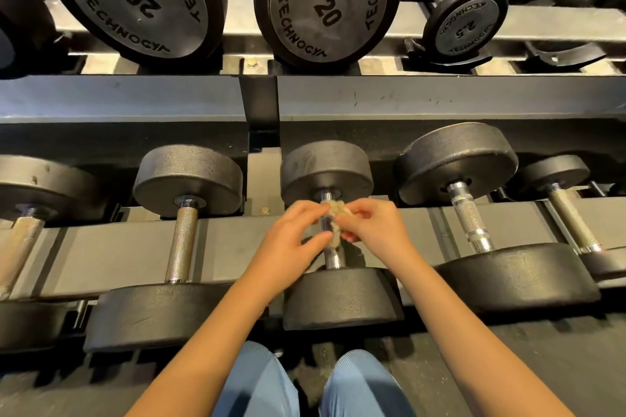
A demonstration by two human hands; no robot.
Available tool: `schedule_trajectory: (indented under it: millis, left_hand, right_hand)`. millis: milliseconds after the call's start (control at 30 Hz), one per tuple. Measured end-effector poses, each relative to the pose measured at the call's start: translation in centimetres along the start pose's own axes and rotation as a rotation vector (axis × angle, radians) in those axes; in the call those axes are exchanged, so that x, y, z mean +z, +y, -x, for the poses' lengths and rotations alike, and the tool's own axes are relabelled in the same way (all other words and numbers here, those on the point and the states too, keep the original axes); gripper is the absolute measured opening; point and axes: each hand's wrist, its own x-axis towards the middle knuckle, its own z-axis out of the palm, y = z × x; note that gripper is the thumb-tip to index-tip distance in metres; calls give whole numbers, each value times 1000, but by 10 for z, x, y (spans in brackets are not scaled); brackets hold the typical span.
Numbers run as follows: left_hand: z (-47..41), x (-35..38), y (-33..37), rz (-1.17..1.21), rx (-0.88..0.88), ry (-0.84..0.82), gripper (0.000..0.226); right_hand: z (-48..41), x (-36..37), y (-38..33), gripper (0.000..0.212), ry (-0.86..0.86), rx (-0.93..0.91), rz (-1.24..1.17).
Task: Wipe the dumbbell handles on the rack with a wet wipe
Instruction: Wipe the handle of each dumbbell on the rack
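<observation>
Lying on lower rack [101, 247], middle dumbbell [338, 301], handle [333, 257] running straight away from body, dead ahead; left hand [291, 240] and right hand [369, 227] equally near, flanking it, both pinching crumpled wet wipe [333, 210] against far end.

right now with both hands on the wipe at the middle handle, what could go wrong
1. The wipe is bunched into a small wad between the left hand and right hand, so it may skip the bare stretch of the handle near the front head.
2. It looks yellowed, so it might smear grime rather than lift it.
</observation>
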Motion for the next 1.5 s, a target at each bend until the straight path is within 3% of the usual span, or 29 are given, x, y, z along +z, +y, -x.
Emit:
schedule_trajectory:
  millis: [200,333,433,500,600,800,933,1033,1233,1300,1500]
  left_hand:
    - [-12,8,3,1,-12,90,49]
    - [-20,7,-2,-65,-14,117,26]
    - [-26,9,-10,-77,-82,244,15]
    - [-30,14,-15,-127,-128,275,14]
    - [-31,25,-19,-159,-172,176,15]
    - [-27,18,-19,60,-279,43,14]
    - [-35,21,-14,185,-419,111,3]
    - [-37,21,-11,191,-458,121,9]
    - [-24,10,2,108,-520,-213,18]
    - [-21,10,3,85,-523,-244,18]
    - [-32,18,9,44,-446,126,16]
  right_hand:
    - [1,3,-12,12,-117,88,-89]
    - [4,-5,-11,20,-173,101,-29]
    - [8,-10,-1,15,3,21,32]
    - [13,-6,7,23,93,-11,103]
    - [23,8,21,35,112,-51,161]
    - [23,9,25,22,176,-81,139]
    - [27,9,23,21,190,-75,95]
    - [28,8,22,23,203,-75,104]
    - [28,9,21,32,207,-90,111]
    - [29,9,20,34,211,-89,102]
    - [32,9,19,40,226,-83,71]
